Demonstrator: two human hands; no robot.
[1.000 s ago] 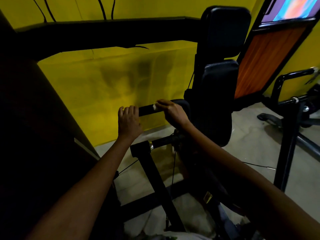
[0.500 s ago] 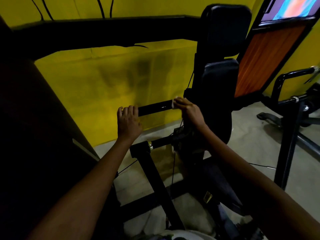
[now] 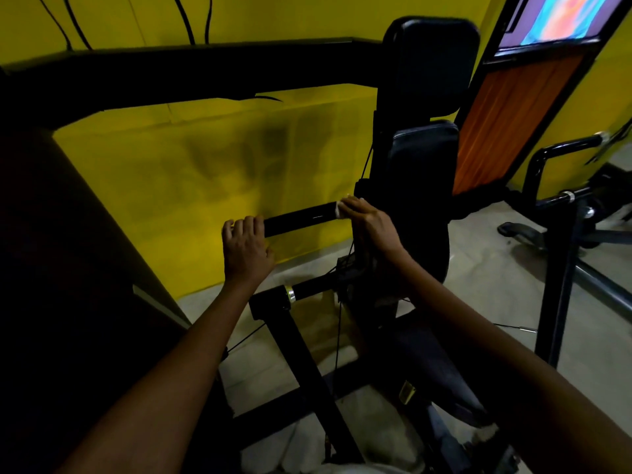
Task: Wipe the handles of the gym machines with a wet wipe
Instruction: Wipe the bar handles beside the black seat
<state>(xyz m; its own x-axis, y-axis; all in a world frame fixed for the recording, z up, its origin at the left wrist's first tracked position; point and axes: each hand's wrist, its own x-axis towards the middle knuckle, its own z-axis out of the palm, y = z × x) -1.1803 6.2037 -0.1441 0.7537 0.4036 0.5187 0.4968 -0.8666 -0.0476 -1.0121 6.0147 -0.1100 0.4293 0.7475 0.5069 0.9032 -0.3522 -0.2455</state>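
A black horizontal handle (image 3: 301, 218) of a gym machine runs between my two hands in front of the yellow wall. My left hand (image 3: 247, 248) grips its left end, fingers curled over the bar. My right hand (image 3: 371, 225) wraps the handle's right end, next to the machine's upright, and pinches a small white wet wipe (image 3: 339, 209) against the bar. Only a corner of the wipe shows past my fingers.
Black seat pads (image 3: 427, 138) rise behind the handle on the right. A lower black bar with a chrome ring (image 3: 290, 294) and a slanted frame leg (image 3: 307, 374) sit below my hands. Another black machine frame (image 3: 561, 241) stands at the right on the grey floor.
My right hand has slid the wipe rightward along the handle, from near my left hand to the end by the upright. My left hand has kept its grip.
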